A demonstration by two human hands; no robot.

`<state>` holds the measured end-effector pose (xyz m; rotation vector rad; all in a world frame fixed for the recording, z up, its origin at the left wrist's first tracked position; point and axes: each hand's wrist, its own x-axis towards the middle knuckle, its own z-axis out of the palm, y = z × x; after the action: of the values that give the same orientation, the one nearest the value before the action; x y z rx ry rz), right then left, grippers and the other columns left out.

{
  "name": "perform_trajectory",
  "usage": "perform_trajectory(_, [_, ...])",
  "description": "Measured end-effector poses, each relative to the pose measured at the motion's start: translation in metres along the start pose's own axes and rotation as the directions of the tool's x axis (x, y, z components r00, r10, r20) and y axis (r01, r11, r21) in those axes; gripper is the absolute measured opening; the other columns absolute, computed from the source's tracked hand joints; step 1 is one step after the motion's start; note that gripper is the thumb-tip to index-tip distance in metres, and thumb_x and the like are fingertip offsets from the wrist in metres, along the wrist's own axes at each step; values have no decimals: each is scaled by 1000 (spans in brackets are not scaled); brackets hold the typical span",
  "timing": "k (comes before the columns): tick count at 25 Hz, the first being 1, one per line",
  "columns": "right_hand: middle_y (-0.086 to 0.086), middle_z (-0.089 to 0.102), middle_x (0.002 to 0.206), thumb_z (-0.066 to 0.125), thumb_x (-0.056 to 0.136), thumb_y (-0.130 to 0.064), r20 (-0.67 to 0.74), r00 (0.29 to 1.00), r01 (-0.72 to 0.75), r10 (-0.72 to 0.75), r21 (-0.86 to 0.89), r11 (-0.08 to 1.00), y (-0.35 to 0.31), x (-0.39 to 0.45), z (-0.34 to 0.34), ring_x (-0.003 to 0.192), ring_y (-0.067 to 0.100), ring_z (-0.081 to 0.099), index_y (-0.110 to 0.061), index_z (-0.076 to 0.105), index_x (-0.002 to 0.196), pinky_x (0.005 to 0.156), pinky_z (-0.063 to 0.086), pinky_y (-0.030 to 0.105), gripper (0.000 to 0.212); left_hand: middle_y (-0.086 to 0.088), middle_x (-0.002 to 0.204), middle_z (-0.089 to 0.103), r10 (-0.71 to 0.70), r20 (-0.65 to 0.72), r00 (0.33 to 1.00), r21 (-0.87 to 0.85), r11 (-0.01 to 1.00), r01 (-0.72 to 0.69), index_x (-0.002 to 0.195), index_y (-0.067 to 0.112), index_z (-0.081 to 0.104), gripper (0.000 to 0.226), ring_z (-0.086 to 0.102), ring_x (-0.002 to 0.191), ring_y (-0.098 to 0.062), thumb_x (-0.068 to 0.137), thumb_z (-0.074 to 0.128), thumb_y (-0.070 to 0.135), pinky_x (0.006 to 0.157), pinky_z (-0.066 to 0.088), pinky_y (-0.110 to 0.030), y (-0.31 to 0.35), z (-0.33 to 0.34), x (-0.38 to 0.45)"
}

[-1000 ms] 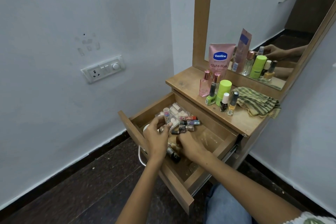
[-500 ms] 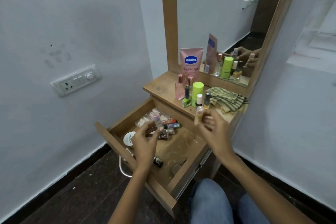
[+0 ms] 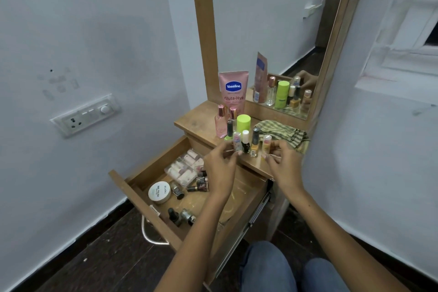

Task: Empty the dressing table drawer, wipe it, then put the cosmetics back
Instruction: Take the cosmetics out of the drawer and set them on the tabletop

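Note:
The wooden drawer (image 3: 132, 194) stands pulled out below the dressing table top (image 3: 196, 121). Inside lie a clear case of small tubes (image 3: 186, 167), a white round jar (image 3: 159, 192) and several small dark bottles (image 3: 199, 184). My left hand (image 3: 220, 161) holds a small pale pink tube (image 3: 237, 142) upright at the table top's front edge. My right hand (image 3: 283, 162) holds a small peach bottle (image 3: 266, 143) upright beside the nail polishes (image 3: 250, 142). A pink Vaseline tube (image 3: 233, 90), pink perfume bottles (image 3: 221, 121) and a green-capped bottle (image 3: 243, 123) stand behind.
A striped green cloth (image 3: 284, 133) lies on the table top to the right. The mirror (image 3: 272, 31) rises behind the table. A wall switch plate (image 3: 85, 116) sits to the left. My knees in jeans (image 3: 284, 270) are below the drawer's front, over a dark floor.
Both hands left the drawer and rose to the table top, each carrying a small item. The right hand arrived first, the left followed. The camera view shifted rightward.

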<state>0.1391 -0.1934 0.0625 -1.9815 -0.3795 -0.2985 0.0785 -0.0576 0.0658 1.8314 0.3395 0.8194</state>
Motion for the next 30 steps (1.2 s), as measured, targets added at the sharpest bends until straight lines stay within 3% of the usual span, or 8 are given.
perform_trajectory(4, [8,64,103,71,81,-3,14,1000,-11,12,-7,1000,-1,3,6,93,19,63,-4,62,105,82,55,37,25,9,93,73,64,-35,997,78,995,-61,103,18,72,32,64,84,10,75,74,1,76,52,-10,-8,12,5])
perform_trajectory(7, [8,65,104,73,81,-5,26,999,-42,42,-12,999,-1,3,9,94,18,64,-4,62,107,82,56,37,29,10,94,72,36,-31,999,1,999,-36,106,14,71,33,66,87,6,76,72,-2,79,53,-12,-12,17,3])
perform_trajectory(12, [3,56,118,75,77,-3,-8,997,-80,81,40,996,-7,-10,3,96,10,59,-5,59,119,78,52,15,45,-1,101,73,18,-31,999,-30,999,-18,114,10,68,41,66,90,5,75,74,-3,82,54,-15,-13,18,2])
perform_trajectory(16, [-4,56,112,71,82,-6,-64,985,161,-159,19,987,-14,-40,-1,99,0,53,-10,61,111,81,48,11,31,7,98,72,89,-6,996,108,990,-88,115,17,68,38,68,84,-2,78,76,16,74,59,-31,-14,-8,-10])
perform_trajectory(20, [-8,62,99,71,83,-14,320,920,210,-225,81,974,-12,-62,16,90,4,61,-17,67,97,77,55,25,15,10,115,64,38,259,965,292,949,-116,134,30,50,55,60,94,9,84,69,20,74,46,-5,-27,-80,-16])
perform_trajectory(22, [-7,66,97,74,80,-19,526,836,183,-158,5,983,-13,-65,36,89,6,62,-20,69,95,79,54,31,16,9,123,59,-99,356,929,383,922,-48,142,30,37,62,56,110,-2,88,65,21,82,43,-9,-37,-113,-19])
perform_trajectory(26, [-3,69,100,72,83,-24,782,623,274,-31,-181,944,-29,-70,85,87,8,62,-19,66,104,73,50,23,23,-1,125,61,-160,230,960,379,923,63,139,21,43,53,58,114,-12,90,62,19,94,51,-35,-52,-134,-29])
perform_trajectory(30, [9,67,97,68,84,-18,830,551,549,-89,-280,787,-44,-81,125,88,25,65,-9,62,103,74,55,36,22,3,119,66,-63,152,986,403,915,-4,128,19,56,37,61,110,-9,92,58,12,89,49,-23,-61,-130,-30])
